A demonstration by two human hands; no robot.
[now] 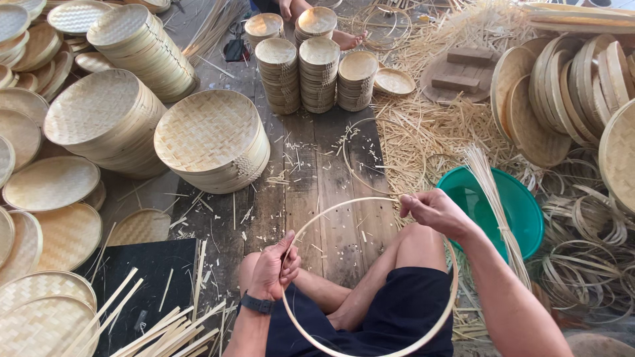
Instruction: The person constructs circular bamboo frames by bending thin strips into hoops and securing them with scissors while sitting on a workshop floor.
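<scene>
**weaver_fan:** Bare knees and dark shorts fill the bottom of the frame, person sitting cross-legged on the plank floor (311, 165) with a thin bamboo hoop (344, 205) resting over the lap. Left hand (274, 268), the one with a black wristband (256, 304), is pinching the hoop's lower-left edge between thumb and fingers. Right hand (433, 211) is closed around the strip at the hoop's upper right.

**splitcane:** Makes sense to me, two grips well apart probably keep the springy strip round instead of letting it flop open. What's around them?

**weaver_fan:** Green plastic basin (522, 211) just right of the right hand, with a tied bundle of thin bamboo slivers (493, 198) leaning across it, close enough to reach I'd guess. Big stack of woven round trays (211, 139) in the centre-left, more stacks of them in the upper left, smaller tray stacks (317, 66) at top centre. Heap of spare hoops (589, 264) at right, shavings everywhere. Flat bamboo sticks (165, 327) lie at lower left.

**splitcane:** And the foot up top?

**weaver_fan:** Somebody else's bare foot (347, 39), beside the small stacks.
</scene>
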